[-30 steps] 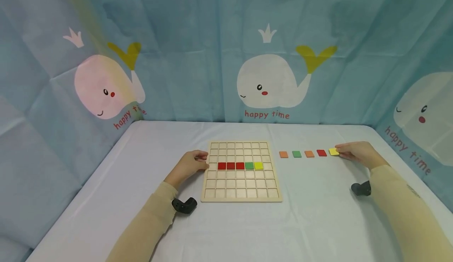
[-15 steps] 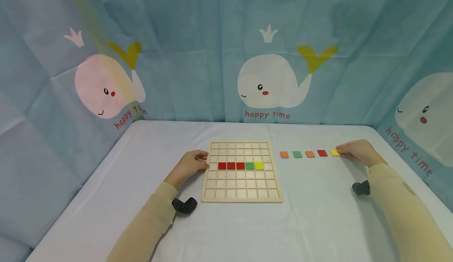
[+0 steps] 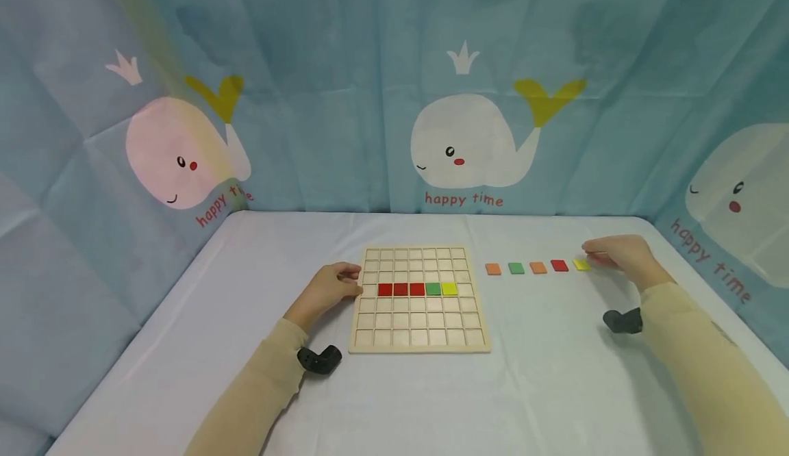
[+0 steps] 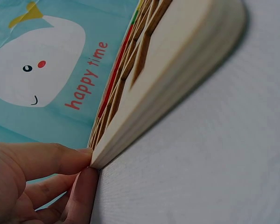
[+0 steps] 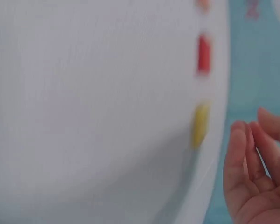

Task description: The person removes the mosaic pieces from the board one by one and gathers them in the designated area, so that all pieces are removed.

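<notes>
My left hand (image 3: 327, 286) pinches the left edge of a wooden grid board (image 3: 419, 349); the left wrist view has thumb and fingertip at the board's rim (image 4: 130, 135). One row of the board bears three red tiles (image 3: 401, 289), a green tile (image 3: 433, 289) and a yellow tile (image 3: 450, 289), side by side. At the right, my right hand (image 3: 622, 256) hovers just above a loose yellow tile (image 3: 581, 265), fingers loosely bent and holding nothing. In the right wrist view that tile lies on the cloth, apart from the fingertips (image 5: 238, 135).
Left of the loose yellow tile, a spaced line continues with a red tile (image 3: 559, 266), an orange tile (image 3: 538, 268), a green tile (image 3: 516, 268) and another orange tile (image 3: 493, 269). A white cloth (image 3: 419, 401) covers the table. A blue whale-print curtain (image 3: 327, 148) stands behind.
My right hand has let go of the yellow tile at the end of the line and risen slightly above it. The left hand stays at the board's edge.
</notes>
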Demonstrator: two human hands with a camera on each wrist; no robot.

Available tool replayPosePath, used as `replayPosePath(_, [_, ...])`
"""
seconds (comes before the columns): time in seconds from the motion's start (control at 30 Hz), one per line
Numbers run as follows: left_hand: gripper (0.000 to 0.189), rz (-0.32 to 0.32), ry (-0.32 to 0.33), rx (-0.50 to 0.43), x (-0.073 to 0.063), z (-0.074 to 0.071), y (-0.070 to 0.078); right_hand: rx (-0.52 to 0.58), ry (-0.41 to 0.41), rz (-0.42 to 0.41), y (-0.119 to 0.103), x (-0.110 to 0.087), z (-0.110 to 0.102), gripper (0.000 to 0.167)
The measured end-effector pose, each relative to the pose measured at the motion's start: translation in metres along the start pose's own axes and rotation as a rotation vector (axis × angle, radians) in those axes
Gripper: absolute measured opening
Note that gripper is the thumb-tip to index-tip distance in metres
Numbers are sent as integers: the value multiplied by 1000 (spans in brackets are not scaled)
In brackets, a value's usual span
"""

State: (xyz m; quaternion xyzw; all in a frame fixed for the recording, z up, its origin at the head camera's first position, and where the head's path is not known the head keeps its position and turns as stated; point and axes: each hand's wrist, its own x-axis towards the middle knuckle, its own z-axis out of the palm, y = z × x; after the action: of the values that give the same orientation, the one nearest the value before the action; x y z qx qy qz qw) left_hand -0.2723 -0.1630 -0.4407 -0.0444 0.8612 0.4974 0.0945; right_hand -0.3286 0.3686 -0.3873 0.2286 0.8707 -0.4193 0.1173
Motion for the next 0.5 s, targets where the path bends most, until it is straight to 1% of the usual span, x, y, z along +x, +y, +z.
replayPosePath(0.13, [50,11,-3,3,-1,-2,3,-7,-114,-167,-20,-23,15,72])
replayPosePath(0.17, [50,12,-3,3,-1,-3,3,-8,-165,-214,-25,-28,18,72])
replayPosePath(0.23, [50,12,0,3,-2,-3,3,-7,-186,-271,-33,-36,27,69])
replayPosePath(0.3, [50,10,2,-2,-1,-4,2,6,-192,-296,-40,-41,36,64])
replayPosePath(0.37, [51,7,0,-4,-1,-3,1,16,-199,-303,-44,-43,44,59])
replayPosePath(0.5, [51,7,-14,-2,0,-3,1,12,-200,-287,-48,-47,58,55])
